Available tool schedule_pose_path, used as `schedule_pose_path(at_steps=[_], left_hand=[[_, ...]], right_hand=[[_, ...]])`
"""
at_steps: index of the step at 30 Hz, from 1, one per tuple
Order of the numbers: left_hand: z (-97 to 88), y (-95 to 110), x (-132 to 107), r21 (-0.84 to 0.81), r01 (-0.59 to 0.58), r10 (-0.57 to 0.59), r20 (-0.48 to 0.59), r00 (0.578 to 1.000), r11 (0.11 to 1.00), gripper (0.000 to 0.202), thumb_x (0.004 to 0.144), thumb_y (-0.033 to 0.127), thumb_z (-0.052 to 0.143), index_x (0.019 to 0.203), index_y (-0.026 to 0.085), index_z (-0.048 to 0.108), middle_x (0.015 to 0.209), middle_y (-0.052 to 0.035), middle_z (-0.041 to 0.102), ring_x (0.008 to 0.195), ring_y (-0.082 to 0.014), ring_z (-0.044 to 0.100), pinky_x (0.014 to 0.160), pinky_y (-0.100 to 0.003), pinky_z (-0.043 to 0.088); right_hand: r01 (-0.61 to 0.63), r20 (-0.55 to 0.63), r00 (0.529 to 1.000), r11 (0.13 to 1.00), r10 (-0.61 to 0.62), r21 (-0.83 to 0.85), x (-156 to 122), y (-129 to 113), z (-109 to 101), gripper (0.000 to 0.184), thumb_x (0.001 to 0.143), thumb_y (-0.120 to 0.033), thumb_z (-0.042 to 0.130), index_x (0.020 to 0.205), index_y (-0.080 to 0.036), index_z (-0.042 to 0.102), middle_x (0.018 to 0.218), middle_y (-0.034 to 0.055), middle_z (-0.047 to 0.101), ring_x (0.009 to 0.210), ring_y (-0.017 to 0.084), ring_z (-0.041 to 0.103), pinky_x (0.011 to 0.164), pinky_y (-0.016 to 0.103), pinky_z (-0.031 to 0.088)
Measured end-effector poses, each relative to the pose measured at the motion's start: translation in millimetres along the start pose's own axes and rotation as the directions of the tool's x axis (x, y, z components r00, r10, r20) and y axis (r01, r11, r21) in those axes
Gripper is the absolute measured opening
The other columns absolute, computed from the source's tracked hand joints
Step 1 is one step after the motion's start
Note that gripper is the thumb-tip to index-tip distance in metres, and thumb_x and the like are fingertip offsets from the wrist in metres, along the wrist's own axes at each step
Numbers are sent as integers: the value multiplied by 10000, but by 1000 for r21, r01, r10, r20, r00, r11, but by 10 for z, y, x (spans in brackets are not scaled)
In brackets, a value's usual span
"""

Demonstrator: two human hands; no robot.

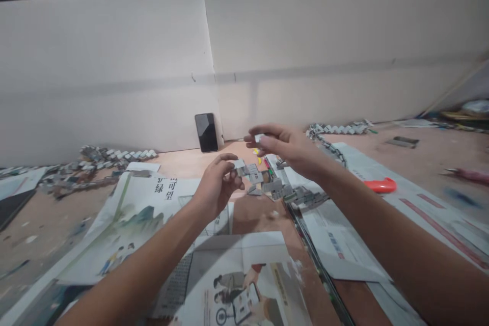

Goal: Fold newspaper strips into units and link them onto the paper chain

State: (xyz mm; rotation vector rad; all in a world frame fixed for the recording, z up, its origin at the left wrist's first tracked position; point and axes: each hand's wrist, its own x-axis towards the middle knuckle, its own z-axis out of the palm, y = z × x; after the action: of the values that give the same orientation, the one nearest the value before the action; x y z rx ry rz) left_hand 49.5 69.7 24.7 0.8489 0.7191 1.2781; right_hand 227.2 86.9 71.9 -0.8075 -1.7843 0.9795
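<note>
My left hand point(217, 183) is closed in a pinch on the near end of a chain of folded newspaper links point(267, 183), held above the table. The chain trails to the right and down onto the newspaper sheets. My right hand point(282, 145) is raised just above and behind it, fingertips pinched on one small folded paper piece point(259, 138). The two hands are a few centimetres apart.
Newspaper sheets point(145, 219) cover the brown table. Finished paper chains lie at the back left point(110, 155) and back right point(340, 129). A black phone point(207, 132) leans on the white partition wall. A red-handled tool point(380, 185) lies to the right.
</note>
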Motion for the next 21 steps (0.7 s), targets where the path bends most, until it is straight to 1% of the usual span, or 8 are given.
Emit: schedule_pose_path(at_steps=[2, 5, 8, 10, 12, 15, 18, 21], left_hand=[[16, 56, -14, -105, 69, -74, -43, 996, 992, 100, 772, 95, 543, 849, 148, 577, 482, 54, 472, 429, -65, 501, 478, -182, 488], [21, 142, -43, -202, 102, -115, -49, 992, 974, 144, 777, 98, 571, 909, 130, 618, 558, 10, 571, 535, -86, 592, 581, -196, 536], [-4, 193, -55, -228, 58, -61, -8, 998, 972, 142, 768, 113, 605, 905, 110, 643, 705, -35, 654, 685, -122, 651, 711, -239, 555], [-33, 200, -44, -165, 6, 1, 44, 999, 986, 130, 754, 108, 632, 883, 110, 654, 771, -40, 667, 744, -133, 654, 761, -254, 545], [-62, 197, -24, -31, -80, 83, 111, 990, 996, 94, 760, 130, 656, 853, 116, 663, 741, -24, 649, 688, -113, 627, 714, -235, 530], [-80, 190, -5, 135, -189, 163, 183, 969, 973, 119, 809, 232, 644, 772, 120, 660, 673, -7, 604, 594, -79, 550, 614, -205, 479], [-68, 177, -1, 127, -161, 134, 198, 971, 979, 181, 833, 307, 618, 837, 132, 662, 802, -40, 645, 717, -115, 594, 704, -246, 486], [-61, 156, 14, 20, -148, 145, 122, 982, 989, 178, 819, 318, 632, 864, 146, 646, 927, -67, 666, 841, -160, 630, 771, -285, 497]], right_hand=[[-23, 99, 995, 1000, 24, -6, -12, 16, -2, 370, 830, -308, 593, 1187, -210, 578, 1086, 92, 665, 1010, 215, 615, 771, 325, 523], [-30, 184, 982, 997, 42, -64, -25, 45, 18, 423, 814, -286, 609, 1227, -217, 553, 1024, 84, 683, 937, 210, 634, 720, 313, 531], [15, 222, 975, 988, 19, -152, -26, 48, 70, 425, 754, -234, 664, 1172, -201, 595, 1086, 81, 662, 904, 191, 632, 736, 291, 526], [18, 236, 972, 988, 18, -151, -26, 33, 103, 402, 733, -208, 680, 1129, -191, 617, 1104, 79, 654, 890, 176, 633, 713, 258, 525], [-61, 285, 956, 997, 73, -51, -30, 14, 123, 367, 772, -227, 647, 1134, -190, 609, 1050, 79, 670, 835, 165, 650, 601, 220, 521], [-305, 431, 881, 930, 194, 203, -48, -1, 124, 299, 864, -316, 544, 1126, -184, 603, 1049, 98, 673, 778, 174, 682, 473, 201, 506], [-479, 518, 821, 783, 239, 398, -61, 29, 102, 310, 912, -389, 468, 1082, -177, 616, 1094, 111, 666, 840, 191, 688, 590, 257, 565], [-520, 502, 823, 709, 267, 476, -41, 116, 60, 309, 926, -385, 455, 1083, -170, 611, 1076, 116, 674, 908, 188, 669, 757, 324, 562]])
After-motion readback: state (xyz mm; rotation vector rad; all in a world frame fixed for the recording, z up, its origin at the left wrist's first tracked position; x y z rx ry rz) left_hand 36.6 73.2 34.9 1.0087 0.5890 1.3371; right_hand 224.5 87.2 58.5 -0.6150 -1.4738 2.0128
